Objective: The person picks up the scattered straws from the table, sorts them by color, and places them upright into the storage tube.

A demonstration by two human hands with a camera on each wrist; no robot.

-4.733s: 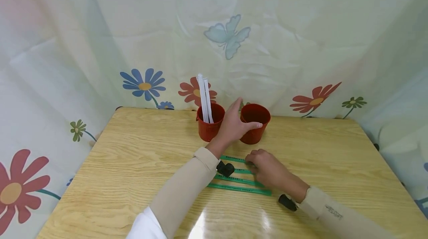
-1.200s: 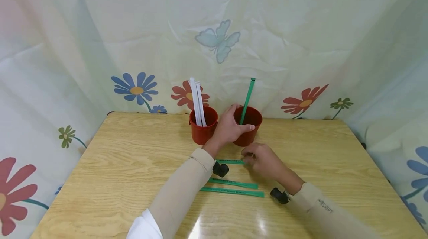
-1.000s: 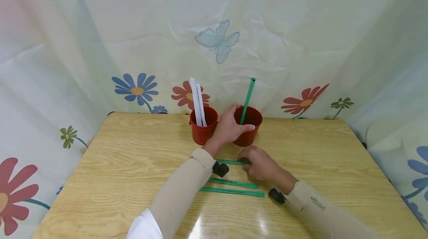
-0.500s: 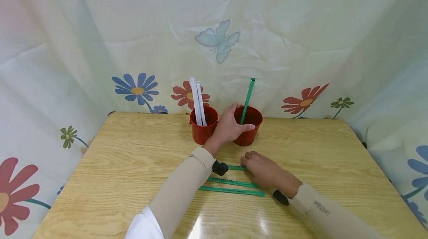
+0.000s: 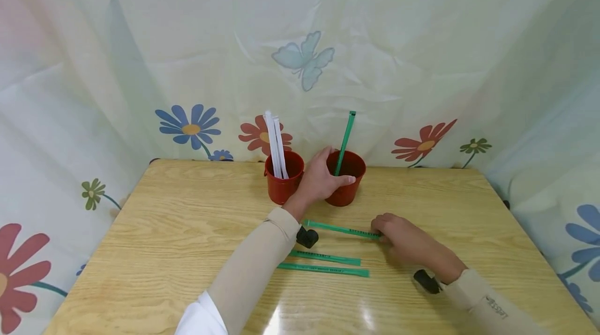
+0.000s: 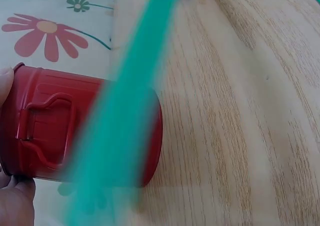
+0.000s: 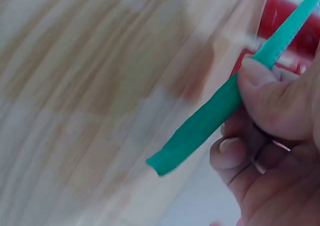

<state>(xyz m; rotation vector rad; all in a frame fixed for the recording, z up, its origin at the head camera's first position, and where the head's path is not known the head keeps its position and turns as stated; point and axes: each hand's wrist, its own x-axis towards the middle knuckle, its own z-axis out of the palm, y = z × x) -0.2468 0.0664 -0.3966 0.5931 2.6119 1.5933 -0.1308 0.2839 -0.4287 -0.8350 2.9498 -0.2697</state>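
My left hand grips the right red bucket by its upper part, thumb at the near side of the rim. In the left wrist view the bucket shows its folded handle. One green wrapped straw stands leaning inside it. With thumb and fingers, my right hand pinches another green wrapped straw near its right end, in front of the buckets. The right wrist view shows that straw's flat end sticking out past the thumb. A blurred green straw crosses the left wrist view.
Two more green wrapped straws lie on the wooden table, partly under the left forearm. The left red bucket holds several white wrapped straws. A flowered cloth hangs behind the table.
Over the last seconds a green straw has come to stand in the right bucket. My right hand has since taken another straw and moved right with it. The left hand stays on the bucket.
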